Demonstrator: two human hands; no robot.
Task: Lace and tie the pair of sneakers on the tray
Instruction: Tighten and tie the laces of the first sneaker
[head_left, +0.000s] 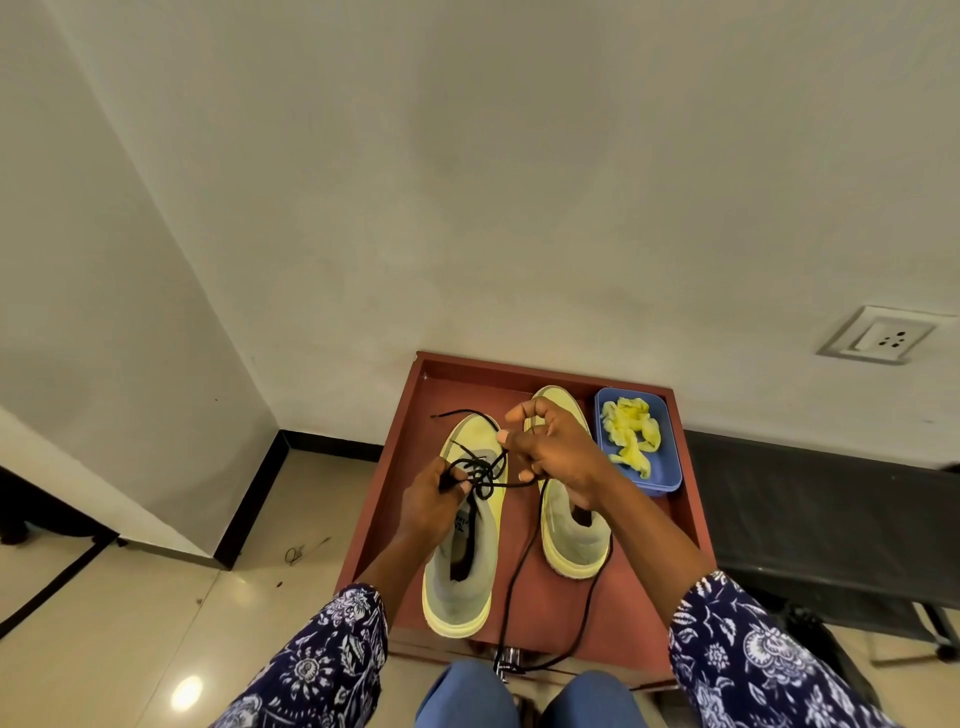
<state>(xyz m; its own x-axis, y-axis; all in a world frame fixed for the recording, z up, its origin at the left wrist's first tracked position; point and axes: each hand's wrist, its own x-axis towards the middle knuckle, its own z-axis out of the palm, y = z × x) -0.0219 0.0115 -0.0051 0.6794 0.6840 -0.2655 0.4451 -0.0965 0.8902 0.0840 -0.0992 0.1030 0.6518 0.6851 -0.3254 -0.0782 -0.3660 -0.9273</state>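
Two yellow-green sneakers stand side by side on a reddish-brown tray (524, 597). The left sneaker (460, 582) carries a black lace (485, 475) tangled into a loose knot over its tongue. My left hand (434, 501) pinches one strand at the knot's left side. My right hand (553, 449) hovers over the right sneaker (574, 540) and pinches another strand, pulling it rightwards. A second black lace (514, 582) runs from under my right hand down between the sneakers to the tray's front edge.
A blue plastic tub (667, 470) with crumpled yellow paper (631, 434) sits in the tray's back right corner. The tray stands against a white wall with a socket (878, 335). A black bench (831, 525) lies to the right, tiled floor to the left.
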